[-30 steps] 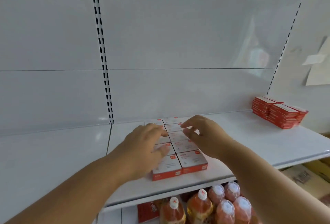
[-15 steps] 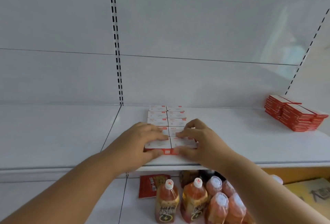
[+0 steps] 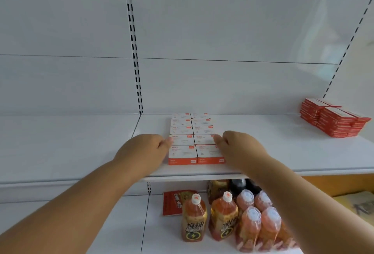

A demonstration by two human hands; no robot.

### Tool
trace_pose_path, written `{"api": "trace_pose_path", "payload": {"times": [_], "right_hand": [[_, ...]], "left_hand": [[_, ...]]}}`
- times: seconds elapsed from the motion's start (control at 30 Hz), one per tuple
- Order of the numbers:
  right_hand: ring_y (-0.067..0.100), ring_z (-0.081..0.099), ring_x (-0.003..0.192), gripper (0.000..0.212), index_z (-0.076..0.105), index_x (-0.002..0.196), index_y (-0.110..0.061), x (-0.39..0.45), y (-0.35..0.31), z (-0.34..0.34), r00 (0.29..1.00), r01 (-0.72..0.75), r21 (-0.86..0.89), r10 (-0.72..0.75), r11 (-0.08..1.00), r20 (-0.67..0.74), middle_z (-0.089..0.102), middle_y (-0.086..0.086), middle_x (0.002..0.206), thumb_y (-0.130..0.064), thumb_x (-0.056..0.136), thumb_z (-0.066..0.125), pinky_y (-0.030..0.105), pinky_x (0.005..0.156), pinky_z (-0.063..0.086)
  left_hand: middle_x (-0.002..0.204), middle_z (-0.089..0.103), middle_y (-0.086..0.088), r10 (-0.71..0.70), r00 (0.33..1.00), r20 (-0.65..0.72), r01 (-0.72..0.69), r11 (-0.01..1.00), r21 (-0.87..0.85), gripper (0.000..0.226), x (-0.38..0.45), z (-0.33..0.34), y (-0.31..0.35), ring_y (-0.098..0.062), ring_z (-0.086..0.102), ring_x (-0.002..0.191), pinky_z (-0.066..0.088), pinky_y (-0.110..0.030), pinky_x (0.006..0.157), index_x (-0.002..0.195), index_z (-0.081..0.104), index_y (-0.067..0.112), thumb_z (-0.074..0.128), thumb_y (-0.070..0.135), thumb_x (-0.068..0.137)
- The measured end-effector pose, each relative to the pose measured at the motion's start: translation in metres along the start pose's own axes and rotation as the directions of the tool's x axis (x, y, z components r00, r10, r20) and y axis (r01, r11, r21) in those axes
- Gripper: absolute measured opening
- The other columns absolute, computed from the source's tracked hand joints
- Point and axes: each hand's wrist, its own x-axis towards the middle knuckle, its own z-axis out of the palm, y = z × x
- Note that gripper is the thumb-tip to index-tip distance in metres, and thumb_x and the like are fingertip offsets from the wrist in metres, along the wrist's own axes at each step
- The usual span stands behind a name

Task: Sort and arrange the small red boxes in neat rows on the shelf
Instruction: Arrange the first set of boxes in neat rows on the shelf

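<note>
- White retail shelving, slotted uprights on the back panel; the working shelf [image 3: 263,152] runs across at chest height.
- Left hand [image 3: 145,150]: fingers loosely curled, fingertips [image 3: 168,142] touching the left flank of the box block; nothing is grasped.
- Right hand [image 3: 240,148]: mirror pose, fingers curled inward, tips against the right flank; again pressing, not gripping.
- Between the hands: small red boxes [image 3: 192,140] laid flat, white tops up, red fronts facing out, in two columns running from the shelf lip toward the back panel. Front pair sits just behind the lip.
- Judged step: squaring the two columns by squeezing from both sides.
- To do it well: press evenly from both sides and low on the box walls so none tips or rides up, then check that the centre seam stays straight and the front faces sit flush.
- Risk, as a guess: uneven pressure could skew the rear boxes, which the hands do not reach.
- Further out: stacked red boxes [image 3: 334,120] at the shelf's far right, well apart, probably still to be sorted.
- Lower shelf: orange drink bottles [image 3: 232,217] and a red packet [image 3: 174,203].
</note>
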Motion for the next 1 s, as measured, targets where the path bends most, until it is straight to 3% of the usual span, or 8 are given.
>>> {"api": "trace_pose_path", "payload": {"times": [0.2, 0.3, 0.5, 0.6, 0.73, 0.83, 0.93, 1.0], "right_hand": [[0.016, 0.06, 0.075, 0.053, 0.056, 0.083, -0.016, 0.012, -0.016, 0.0, 0.986, -0.134, -0.153, 0.147, 0.979, 0.073, 0.061, -0.001, 0.08, -0.051, 0.101, 0.021, 0.031, 0.067, 0.05], [0.018, 0.061, 0.082, 0.044, 0.055, 0.096, -0.016, 0.011, -0.02, 0.002, 0.987, -0.126, -0.236, 0.145, 0.964, 0.065, 0.06, -0.001, 0.083, -0.045, 0.102, 0.022, 0.032, 0.072, 0.053], [0.019, 0.063, 0.085, 0.033, 0.044, 0.091, -0.019, 0.008, -0.027, 0.001, 0.983, -0.129, -0.274, 0.159, 0.953, 0.089, 0.06, 0.0, 0.086, -0.041, 0.103, 0.022, 0.036, 0.081, 0.056], [0.018, 0.062, 0.087, 0.025, 0.046, 0.105, -0.025, 0.009, -0.028, -0.003, 0.982, -0.111, -0.285, 0.15, 0.952, 0.119, 0.059, 0.0, 0.09, -0.036, 0.104, 0.024, 0.034, 0.082, 0.056], [0.019, 0.051, 0.087, 0.047, 0.045, 0.139, -0.018, 0.021, -0.02, -0.007, 0.973, -0.101, -0.241, 0.146, 0.965, 0.178, 0.052, 0.0, 0.096, -0.039, 0.103, 0.022, 0.031, 0.076, 0.044], [0.019, 0.059, 0.086, 0.051, 0.058, 0.109, -0.014, 0.023, -0.017, -0.007, 0.977, -0.102, -0.192, 0.135, 0.976, 0.167, 0.06, 0.001, 0.089, -0.049, 0.102, 0.022, 0.032, 0.08, 0.05], [0.018, 0.063, 0.092, 0.011, 0.036, 0.099, -0.027, 0.02, -0.017, -0.001, 0.987, -0.037, -0.242, 0.074, 0.97, 0.144, 0.059, 0.001, 0.093, -0.035, 0.104, 0.03, 0.034, 0.084, 0.056], [0.02, 0.062, 0.096, 0.01, 0.027, 0.094, -0.031, 0.016, -0.02, -0.003, 0.99, -0.015, -0.234, 0.048, 0.972, 0.136, 0.054, -0.001, 0.09, -0.031, 0.104, 0.031, 0.035, 0.085, 0.056]], "left_hand": [[0.079, 0.064, 0.004, 0.008, 0.986, 0.167, -0.011, 1.0, 0.017, 0.047, 0.02, 0.002, 0.004, -0.014, 0.059, 0.074, 0.045, -0.03, 0.064, 0.088, 0.064, 0.02, 0.033, 0.052, 0.101], [0.075, 0.059, 0.004, 0.029, 0.987, 0.16, -0.032, 0.999, 0.017, 0.04, 0.021, 0.004, 0.006, -0.013, 0.056, 0.069, 0.039, -0.029, 0.059, 0.084, 0.057, 0.021, 0.035, 0.048, 0.102], [0.072, 0.055, 0.007, 0.026, 0.99, 0.138, -0.025, 1.0, -0.008, 0.035, 0.022, 0.007, 0.006, -0.011, 0.053, 0.066, 0.037, -0.029, 0.056, 0.087, 0.055, 0.021, 0.037, 0.047, 0.101], [0.072, 0.057, 0.007, 0.021, 0.984, 0.179, -0.018, 1.0, -0.019, 0.035, 0.027, 0.005, 0.005, -0.012, 0.055, 0.068, 0.038, -0.029, 0.058, 0.089, 0.058, 0.019, 0.039, 0.046, 0.101], [0.073, 0.057, 0.003, 0.005, 0.972, 0.234, 0.006, 0.999, -0.048, 0.042, 0.036, -0.004, 0.005, -0.012, 0.054, 0.068, 0.04, -0.029, 0.061, 0.076, 0.056, 0.017, 0.037, 0.043, 0.103], [0.08, 0.06, 0.002, 0.0, 0.968, 0.253, 0.006, 1.0, -0.024, 0.038, 0.04, -0.002, 0.005, -0.017, 0.058, 0.077, 0.042, -0.029, 0.066, 0.091, 0.063, 0.016, 0.038, 0.042, 0.103], [0.074, 0.055, 0.007, 0.006, 0.971, 0.24, -0.005, 1.0, -0.004, 0.032, 0.04, 0.006, 0.006, -0.014, 0.056, 0.074, 0.038, -0.028, 0.06, 0.088, 0.057, 0.021, 0.038, 0.042, 0.103], [0.075, 0.055, 0.008, -0.01, 0.975, 0.223, 0.008, 1.0, 0.008, 0.031, 0.04, 0.009, 0.005, -0.014, 0.057, 0.075, 0.039, -0.029, 0.062, 0.089, 0.056, 0.023, 0.038, 0.043, 0.102]]}}
